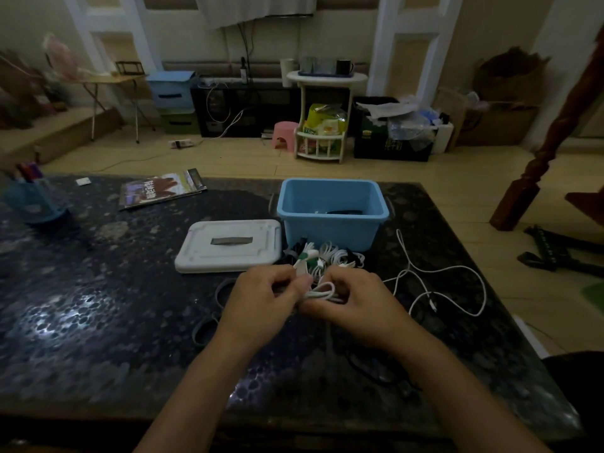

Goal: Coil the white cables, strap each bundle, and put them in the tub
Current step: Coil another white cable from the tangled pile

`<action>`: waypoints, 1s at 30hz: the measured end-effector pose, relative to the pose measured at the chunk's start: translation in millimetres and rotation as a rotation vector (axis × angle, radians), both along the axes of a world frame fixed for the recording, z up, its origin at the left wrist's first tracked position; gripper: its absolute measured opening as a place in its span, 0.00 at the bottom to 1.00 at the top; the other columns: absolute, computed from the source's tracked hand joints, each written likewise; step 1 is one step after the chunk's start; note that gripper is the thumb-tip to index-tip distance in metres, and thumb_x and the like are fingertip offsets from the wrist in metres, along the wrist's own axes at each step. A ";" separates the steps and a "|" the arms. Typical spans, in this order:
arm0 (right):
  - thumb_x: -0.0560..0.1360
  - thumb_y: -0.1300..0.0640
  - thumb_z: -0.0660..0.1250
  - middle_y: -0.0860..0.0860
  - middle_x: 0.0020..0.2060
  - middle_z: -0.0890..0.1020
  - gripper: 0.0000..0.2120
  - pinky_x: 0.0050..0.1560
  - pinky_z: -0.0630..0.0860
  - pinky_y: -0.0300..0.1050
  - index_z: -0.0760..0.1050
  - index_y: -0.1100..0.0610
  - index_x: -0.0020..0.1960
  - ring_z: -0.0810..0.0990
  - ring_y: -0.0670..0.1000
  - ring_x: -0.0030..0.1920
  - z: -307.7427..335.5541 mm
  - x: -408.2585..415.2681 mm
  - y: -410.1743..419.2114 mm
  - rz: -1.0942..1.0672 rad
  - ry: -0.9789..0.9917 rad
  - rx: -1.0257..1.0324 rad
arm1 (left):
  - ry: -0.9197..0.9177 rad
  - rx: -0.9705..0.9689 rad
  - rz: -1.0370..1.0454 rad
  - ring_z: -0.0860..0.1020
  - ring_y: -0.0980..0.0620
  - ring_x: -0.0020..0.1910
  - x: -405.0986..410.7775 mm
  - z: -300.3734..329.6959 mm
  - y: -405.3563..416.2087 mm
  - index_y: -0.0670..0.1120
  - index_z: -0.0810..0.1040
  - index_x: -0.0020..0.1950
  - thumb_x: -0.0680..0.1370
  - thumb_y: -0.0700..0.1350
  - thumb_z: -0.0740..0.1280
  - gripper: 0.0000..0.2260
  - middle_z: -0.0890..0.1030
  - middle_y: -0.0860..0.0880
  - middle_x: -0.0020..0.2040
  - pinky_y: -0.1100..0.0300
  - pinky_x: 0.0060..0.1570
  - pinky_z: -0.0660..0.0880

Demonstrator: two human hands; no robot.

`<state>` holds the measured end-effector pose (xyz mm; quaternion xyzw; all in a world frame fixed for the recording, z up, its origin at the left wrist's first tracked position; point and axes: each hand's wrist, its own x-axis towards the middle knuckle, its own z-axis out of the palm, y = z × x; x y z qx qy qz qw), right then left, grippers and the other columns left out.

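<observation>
Gripping a small coil of thin white cable between them, the left hand and the right hand have their fingers curled round its loops just above the dark speckled stone tabletop; whether a strap is already on this bundle cannot be told, since the fingers hide its middle. Just beyond the hands lies a heap of white cable bundles, some with dark or green bands, touching the front wall of the light blue rectangular plastic tub. To the right a loose white cable sprawls uncoiled across the table. Dark loop straps lie left of the left wrist. The tub's flat white lid rests beside it, off. Something dark shows low inside the tub, but little else. By the look of it, coiling is well along, while one cable awaits coiling and most bundles have yet to go in.
</observation>
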<state>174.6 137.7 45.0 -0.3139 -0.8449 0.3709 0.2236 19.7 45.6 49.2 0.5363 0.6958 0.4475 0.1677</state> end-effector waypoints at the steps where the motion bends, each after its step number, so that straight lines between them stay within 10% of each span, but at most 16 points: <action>1: 0.70 0.45 0.77 0.44 0.31 0.79 0.13 0.32 0.68 0.32 0.76 0.50 0.37 0.75 0.39 0.32 -0.4 0.2 1.1 -0.001 0.000 -0.020 | 0.001 0.001 -0.019 0.77 0.54 0.33 -1.4 -1.0 0.3 0.46 0.81 0.36 0.77 0.49 0.71 0.12 0.80 0.50 0.32 0.54 0.37 0.74; 9: 0.75 0.48 0.73 0.42 0.37 0.82 0.06 0.39 0.74 0.37 0.77 0.48 0.46 0.77 0.38 0.36 -3.5 -2.8 -5.8 0.022 0.085 -0.226 | -0.098 -0.019 -0.011 0.81 0.48 0.38 -3.7 -5.9 3.6 0.49 0.84 0.39 0.79 0.49 0.69 0.10 0.83 0.50 0.35 0.49 0.40 0.76; 12: 0.71 0.49 0.77 0.42 0.51 0.81 0.21 0.49 0.79 0.35 0.70 0.42 0.59 0.81 0.37 0.49 -2.2 -3.6 -11.2 0.039 0.123 -0.213 | -0.202 -0.052 0.047 0.80 0.54 0.35 -3.6 -5.0 4.5 0.48 0.84 0.39 0.79 0.47 0.70 0.09 0.83 0.50 0.34 0.52 0.40 0.77; 22: 0.68 0.50 0.80 0.42 0.47 0.83 0.17 0.48 0.78 0.33 0.79 0.50 0.52 0.82 0.41 0.48 -2.8 -2.8 -12.6 0.031 0.230 0.112 | -0.356 -0.091 0.081 0.82 0.34 0.45 -4.6 -2.6 3.3 0.40 0.84 0.43 0.77 0.51 0.72 0.14 0.83 0.36 0.41 0.37 0.46 0.77; 30: 0.67 0.51 0.81 0.40 0.43 0.85 0.15 0.45 0.77 0.30 0.82 0.49 0.51 0.83 0.38 0.45 -2.0 -3.0 -10.7 -0.026 0.230 -0.052 | -0.071 -0.102 0.074 0.73 0.57 0.28 -5.8 1.2 -1.7 0.49 0.80 0.31 0.79 0.53 0.67 0.18 0.77 0.53 0.27 0.56 0.33 0.70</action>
